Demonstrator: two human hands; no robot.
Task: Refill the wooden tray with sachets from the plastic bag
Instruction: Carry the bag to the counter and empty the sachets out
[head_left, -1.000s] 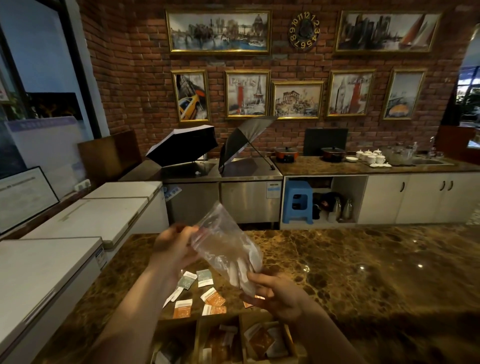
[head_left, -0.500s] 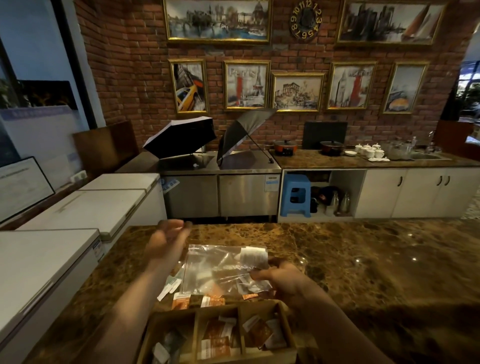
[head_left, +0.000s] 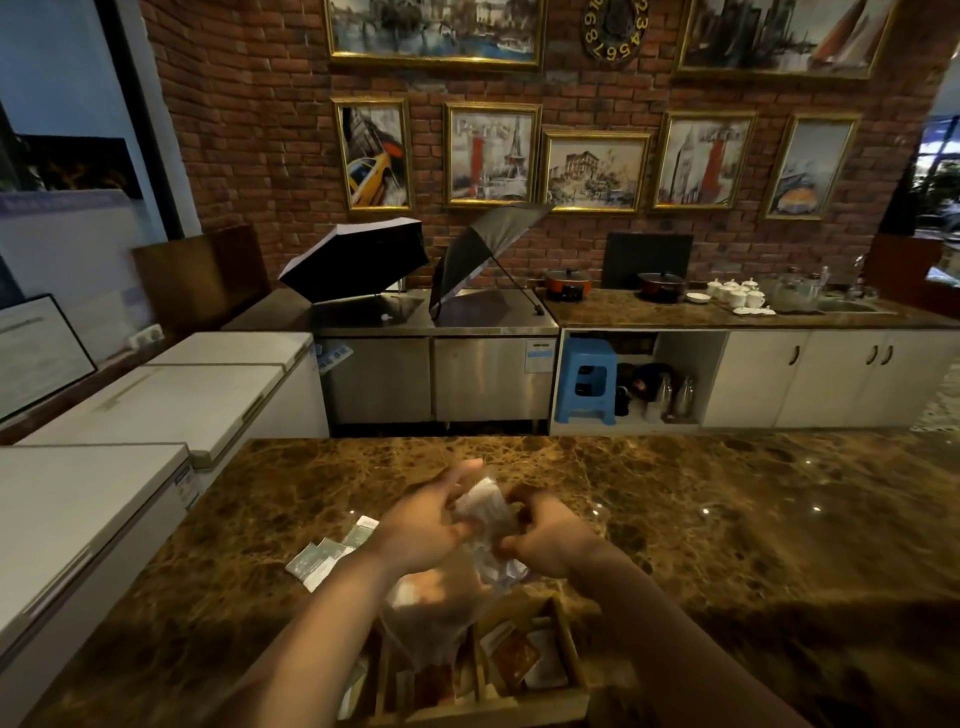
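We hold the plastic bag (head_left: 480, 525) between both hands just above the far edge of the wooden tray (head_left: 569, 639): our left hand (head_left: 423, 525) and right hand (head_left: 545, 535) are each closed on its crumpled upper part while the rest hangs limp over the tray. The bag looks nearly or fully empty. The tray's compartments already hold sachets, though we cannot tell how full. Loose green sachets (head_left: 332, 551) lie on the marble counter (head_left: 727, 519) just beyond the tray's left corner, so we judge those remain to be sorted in.

Left hand (head_left: 426, 525), right hand (head_left: 545, 535); fingers seemingly curled.
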